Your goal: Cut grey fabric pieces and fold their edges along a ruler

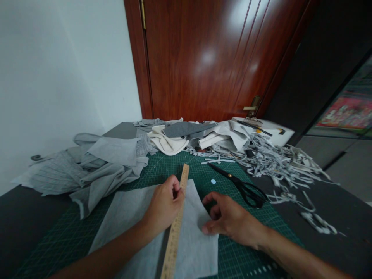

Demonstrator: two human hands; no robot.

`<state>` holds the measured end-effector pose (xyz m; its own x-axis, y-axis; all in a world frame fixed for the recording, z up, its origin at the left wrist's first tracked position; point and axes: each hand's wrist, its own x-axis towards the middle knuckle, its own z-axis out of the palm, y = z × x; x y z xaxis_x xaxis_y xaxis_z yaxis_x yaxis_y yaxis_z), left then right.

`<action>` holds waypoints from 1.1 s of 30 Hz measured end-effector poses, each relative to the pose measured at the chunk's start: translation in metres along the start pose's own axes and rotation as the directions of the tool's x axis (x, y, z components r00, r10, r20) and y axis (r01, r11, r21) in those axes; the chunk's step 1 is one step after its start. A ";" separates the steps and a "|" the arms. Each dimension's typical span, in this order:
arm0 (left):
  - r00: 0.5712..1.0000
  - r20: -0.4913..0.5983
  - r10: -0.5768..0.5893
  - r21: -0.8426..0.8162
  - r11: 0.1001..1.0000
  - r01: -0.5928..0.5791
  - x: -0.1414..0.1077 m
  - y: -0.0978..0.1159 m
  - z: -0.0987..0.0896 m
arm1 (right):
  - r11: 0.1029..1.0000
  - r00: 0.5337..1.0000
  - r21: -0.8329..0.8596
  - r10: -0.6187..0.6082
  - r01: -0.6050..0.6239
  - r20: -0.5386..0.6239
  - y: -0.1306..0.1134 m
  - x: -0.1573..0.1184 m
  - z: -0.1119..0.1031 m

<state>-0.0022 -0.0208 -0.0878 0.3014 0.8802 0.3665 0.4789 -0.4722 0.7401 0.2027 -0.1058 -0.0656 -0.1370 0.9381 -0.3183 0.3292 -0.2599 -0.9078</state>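
A piece of light grey fabric (132, 209) lies on a green cutting mat (157, 164). Across it, pointing away from me, runs a wooden ruler (174, 236). My left hand (165, 203) is closed on the ruler's left edge near its far end, fingers curled. At the fabric's right edge, my right hand (225, 217) has its thumb and fingers apart, the thumb touching the cloth and nothing gripped. Black scissors (240, 185) lie on the mat beyond the right hand, blades pointing away to the left. A small pale blue disc (213, 181) sits beside them.
Crumpled grey fabric (113, 155) is heaped at the left. Cream and grey cloth pieces (171, 141) lie along the back. Thin fabric strips (267, 157) form a tangled pile at the right, before a white box (286, 133). A brown door (197, 58) stands behind the table.
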 end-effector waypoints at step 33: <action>0.615 0.786 -0.066 0.421 0.785 -0.454 0.110 0.052 0.001 | 0.940 0.974 -0.274 -0.221 0.201 -0.044 0.015 -0.010 0.006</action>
<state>0.0564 0.0512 -0.0092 0.8015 0.5351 -0.2668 0.5865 -0.7903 0.1769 0.2036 -0.1205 -0.0774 -0.1654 0.9814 -0.0974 0.5381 0.0070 -0.8429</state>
